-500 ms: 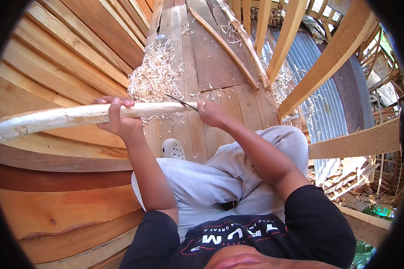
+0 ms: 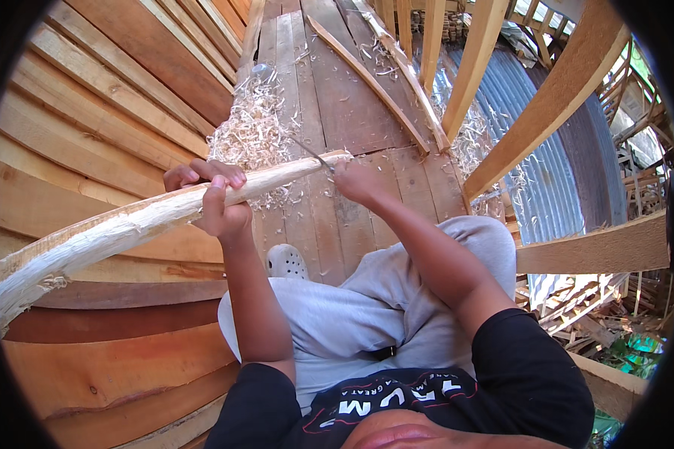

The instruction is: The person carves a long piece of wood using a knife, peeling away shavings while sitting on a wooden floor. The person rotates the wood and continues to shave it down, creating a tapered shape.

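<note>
A long pale peeled wooden pole (image 2: 120, 232) slants across in front of me, its thin tip far right and its thick end reaching the left rim. My left hand (image 2: 221, 198) is wrapped around it, thumb on the near side and fingers over the far side. Close to the tip, my right hand (image 2: 358, 182) is closed on a knife, whose handle is hidden in the fist. The thin dark knife blade (image 2: 312, 153) crosses the pole just short of its tip, seemingly against the wood.
Curly wood shavings (image 2: 254, 123) are heaped on the plank floor (image 2: 329, 232). Two more strips, a brown wooden strip (image 2: 367, 78) and a pale pole (image 2: 408, 71), lie beyond. Stacked boards (image 2: 90, 120) line the left. Wooden railing posts (image 2: 475, 63) and corrugated metal sheeting (image 2: 532, 150) stand right.
The pole has swung: its tip is farther away and its thick end nearer me. My left hand has shifted slightly right with it. The knife's blade now points more steeply away.
</note>
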The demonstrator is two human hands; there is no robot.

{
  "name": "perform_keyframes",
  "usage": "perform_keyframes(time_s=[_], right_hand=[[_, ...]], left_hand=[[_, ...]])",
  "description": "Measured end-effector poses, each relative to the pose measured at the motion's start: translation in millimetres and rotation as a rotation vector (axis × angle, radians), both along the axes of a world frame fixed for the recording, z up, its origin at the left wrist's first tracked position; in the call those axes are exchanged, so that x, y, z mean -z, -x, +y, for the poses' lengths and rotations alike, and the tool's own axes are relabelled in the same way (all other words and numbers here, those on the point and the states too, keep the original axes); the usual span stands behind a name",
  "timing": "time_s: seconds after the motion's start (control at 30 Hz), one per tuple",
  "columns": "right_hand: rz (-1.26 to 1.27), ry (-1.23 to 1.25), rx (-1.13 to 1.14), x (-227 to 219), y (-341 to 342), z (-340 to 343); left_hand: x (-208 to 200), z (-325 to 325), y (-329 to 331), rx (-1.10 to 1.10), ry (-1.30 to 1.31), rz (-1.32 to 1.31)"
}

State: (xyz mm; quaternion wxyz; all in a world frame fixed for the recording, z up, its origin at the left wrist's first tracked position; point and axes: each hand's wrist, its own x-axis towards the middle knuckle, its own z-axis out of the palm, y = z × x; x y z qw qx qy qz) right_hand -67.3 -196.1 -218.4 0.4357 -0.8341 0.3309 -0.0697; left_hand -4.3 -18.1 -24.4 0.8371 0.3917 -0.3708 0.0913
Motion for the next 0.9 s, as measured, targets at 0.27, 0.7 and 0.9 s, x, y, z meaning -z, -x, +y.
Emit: perform_keyframes(time_s=[0.27,0.7,0.9], right_hand=[[0.129,0.073,-0.241,15,9,-39],[0.158,-0.052,-0.224,-22,18,-37],[0.021,-0.089,-0.087,-75,-9,18]], left_hand=[[-5,-12,7,0.056,-0.006,0.002],[-8,-20,9,-0.130,-0.026,0.046],[-10,-17,10,-0.282,-0.024,0.058]])
